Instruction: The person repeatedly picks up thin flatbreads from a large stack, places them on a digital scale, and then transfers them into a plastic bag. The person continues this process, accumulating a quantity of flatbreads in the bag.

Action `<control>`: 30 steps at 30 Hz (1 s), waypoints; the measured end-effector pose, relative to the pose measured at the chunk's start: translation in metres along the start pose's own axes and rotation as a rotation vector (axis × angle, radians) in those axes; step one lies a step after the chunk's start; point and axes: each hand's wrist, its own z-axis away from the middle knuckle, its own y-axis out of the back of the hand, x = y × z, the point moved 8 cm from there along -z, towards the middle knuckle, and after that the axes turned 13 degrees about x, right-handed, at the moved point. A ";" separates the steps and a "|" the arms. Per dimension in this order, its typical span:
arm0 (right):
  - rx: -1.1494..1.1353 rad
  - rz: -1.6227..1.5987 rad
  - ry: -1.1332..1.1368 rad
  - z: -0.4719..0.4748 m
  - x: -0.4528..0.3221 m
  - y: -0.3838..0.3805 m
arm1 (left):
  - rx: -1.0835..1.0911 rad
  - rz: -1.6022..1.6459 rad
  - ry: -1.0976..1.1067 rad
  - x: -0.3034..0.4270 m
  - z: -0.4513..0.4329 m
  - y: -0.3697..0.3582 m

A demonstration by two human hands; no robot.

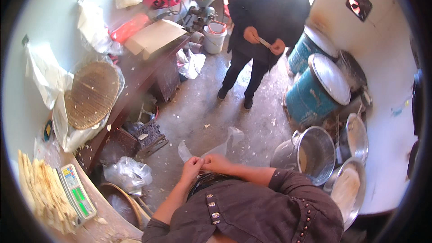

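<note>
Close in front of my waist, my left hand (192, 166) and my right hand (216, 162) meet with fingertips pinched together. Between them they grip a thin, translucent plastic bag (219, 149), whose loose ends stick out beyond my fingers. The part of the bag below the hands is hidden. To my left, a digital scale (78, 194) with lit green displays rests on a worn tabletop (111, 224). Beside it lies a pile of pale yellow dried sticks (45, 192), perhaps dried tofu skin.
A person (266, 27) in dark clothes stands ahead, holding a thin slip (264, 43) in both hands. Metal pots (287, 155) and blue drums (314, 98) line the right wall. On the left are a round woven tray (92, 94), crumpled plastic (128, 175) and a basket (133, 206).
</note>
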 end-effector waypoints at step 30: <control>0.560 -1.539 -0.503 -0.022 0.170 0.229 | 0.653 0.820 0.226 -0.011 0.008 0.247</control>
